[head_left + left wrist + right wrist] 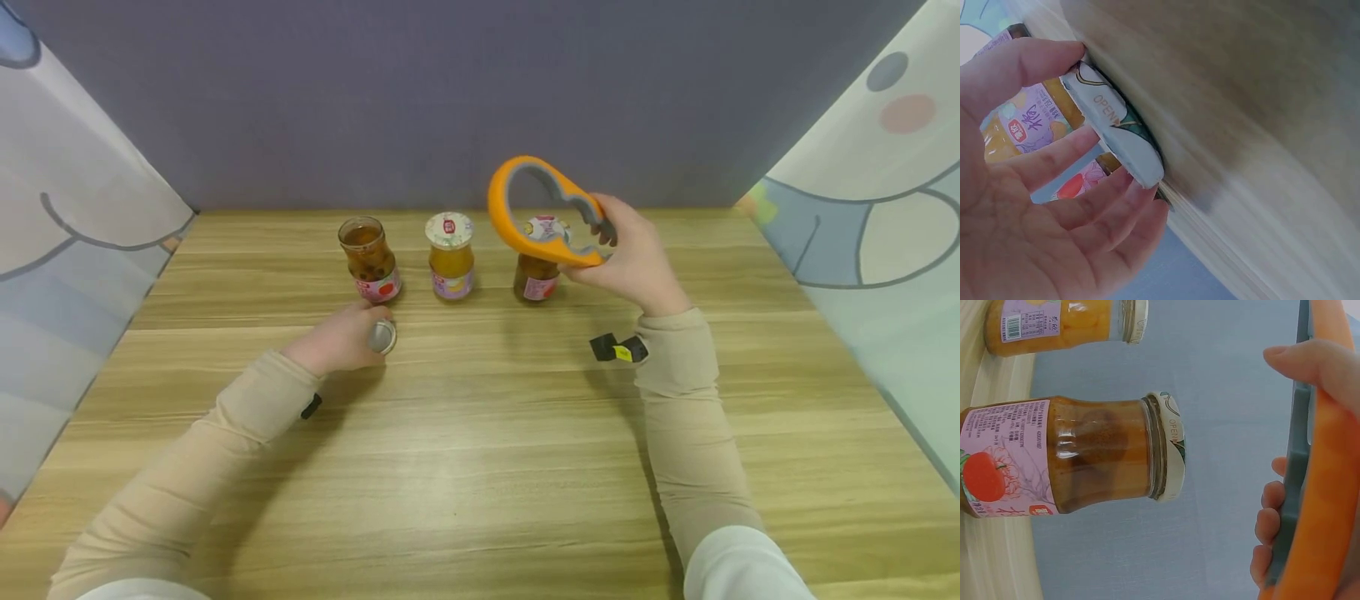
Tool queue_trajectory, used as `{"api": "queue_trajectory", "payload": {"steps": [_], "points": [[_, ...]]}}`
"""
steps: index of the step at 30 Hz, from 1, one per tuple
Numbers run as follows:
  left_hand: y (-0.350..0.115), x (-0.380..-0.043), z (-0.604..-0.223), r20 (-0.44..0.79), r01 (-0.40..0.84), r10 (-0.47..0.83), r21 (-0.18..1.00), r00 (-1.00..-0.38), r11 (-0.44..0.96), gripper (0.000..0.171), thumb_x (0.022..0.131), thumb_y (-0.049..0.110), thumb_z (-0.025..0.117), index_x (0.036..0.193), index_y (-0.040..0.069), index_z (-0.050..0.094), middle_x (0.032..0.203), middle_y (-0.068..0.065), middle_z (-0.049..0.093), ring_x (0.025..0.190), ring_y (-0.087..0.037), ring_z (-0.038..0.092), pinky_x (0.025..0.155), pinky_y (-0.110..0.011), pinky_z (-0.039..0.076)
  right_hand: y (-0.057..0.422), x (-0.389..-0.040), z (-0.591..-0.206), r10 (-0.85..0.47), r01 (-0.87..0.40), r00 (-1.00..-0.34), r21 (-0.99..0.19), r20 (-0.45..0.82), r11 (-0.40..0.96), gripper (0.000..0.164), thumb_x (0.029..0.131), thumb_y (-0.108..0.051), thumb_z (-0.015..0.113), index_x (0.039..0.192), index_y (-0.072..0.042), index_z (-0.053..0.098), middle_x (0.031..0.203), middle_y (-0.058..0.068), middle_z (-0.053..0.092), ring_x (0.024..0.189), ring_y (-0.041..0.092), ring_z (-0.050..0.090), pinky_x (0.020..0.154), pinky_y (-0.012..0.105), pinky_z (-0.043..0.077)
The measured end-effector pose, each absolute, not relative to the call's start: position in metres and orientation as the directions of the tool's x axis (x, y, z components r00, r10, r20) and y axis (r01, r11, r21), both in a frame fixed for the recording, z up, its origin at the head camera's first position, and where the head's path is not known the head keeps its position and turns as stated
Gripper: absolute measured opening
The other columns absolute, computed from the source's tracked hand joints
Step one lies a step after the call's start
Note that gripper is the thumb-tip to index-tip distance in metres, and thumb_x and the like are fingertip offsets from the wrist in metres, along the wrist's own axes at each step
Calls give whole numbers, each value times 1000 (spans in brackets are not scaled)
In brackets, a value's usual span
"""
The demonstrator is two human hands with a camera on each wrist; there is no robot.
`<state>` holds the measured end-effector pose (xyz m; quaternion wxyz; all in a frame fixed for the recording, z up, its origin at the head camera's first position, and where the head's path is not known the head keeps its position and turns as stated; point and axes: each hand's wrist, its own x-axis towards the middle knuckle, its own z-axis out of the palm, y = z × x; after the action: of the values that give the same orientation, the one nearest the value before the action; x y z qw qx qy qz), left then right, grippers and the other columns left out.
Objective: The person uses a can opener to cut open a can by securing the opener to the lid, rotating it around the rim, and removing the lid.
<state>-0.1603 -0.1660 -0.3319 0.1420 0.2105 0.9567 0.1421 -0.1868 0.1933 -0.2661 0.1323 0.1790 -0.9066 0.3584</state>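
My left hand (345, 340) pinches a jar lid (1116, 125) between thumb and fingers, close over the table; its rim reads "OPEN" in the left wrist view. Just beyond that hand stands a lidless glass jar (372, 265) of dark fruit. An orange and grey jar opener (500, 204) is gripped at its narrow end by my right hand (633, 260). Its wide loop is raised in front of the right-hand jar (1100, 456), which has its white lid on and a red fruit on its label. In the right wrist view the opener stands apart from that lid.
Between those two jars is a lidded jar of yellow fruit (452, 265). All three jars stand upright toward the back of the wooden table (465, 467). A grey panel (450, 100) rises behind, with patterned cloths (67, 192) on both sides.
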Motion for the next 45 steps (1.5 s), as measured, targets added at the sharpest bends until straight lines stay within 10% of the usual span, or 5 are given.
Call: {"api": "queue_trajectory", "payload": {"steps": [14, 33, 45], "points": [[-166, -161, -338, -235, 308, 404, 356, -884, 882, 58, 72, 14, 75, 124, 2, 51, 126, -32, 45, 106, -44, 52, 81, -52, 50, 193, -189, -269, -243, -424, -898, -578, 366, 697, 71, 63, -15, 81, 126, -10, 49, 94, 8, 52, 79, 21, 41, 70, 33, 36], [-152, -154, -326, -191, 273, 355, 355, -915, 894, 73, 80, 29, 70, 136, -5, 37, 136, -30, 42, 124, -44, 43, 103, -55, 36, 193, -190, -269, -245, -412, -904, -563, 350, 716, 69, 65, -13, 79, 126, -7, 49, 94, 10, 52, 81, 21, 43, 70, 33, 35], [-129, -163, -321, -111, 181, 296, 578, -949, 796, 59, 86, 29, 64, 130, -3, 43, 132, -21, 52, 120, -36, 50, 100, -49, 41, 196, -192, -270, -217, -355, -930, -577, 297, 735, 72, 64, -17, 80, 128, -9, 48, 95, 11, 54, 83, 24, 44, 72, 34, 36]]}}
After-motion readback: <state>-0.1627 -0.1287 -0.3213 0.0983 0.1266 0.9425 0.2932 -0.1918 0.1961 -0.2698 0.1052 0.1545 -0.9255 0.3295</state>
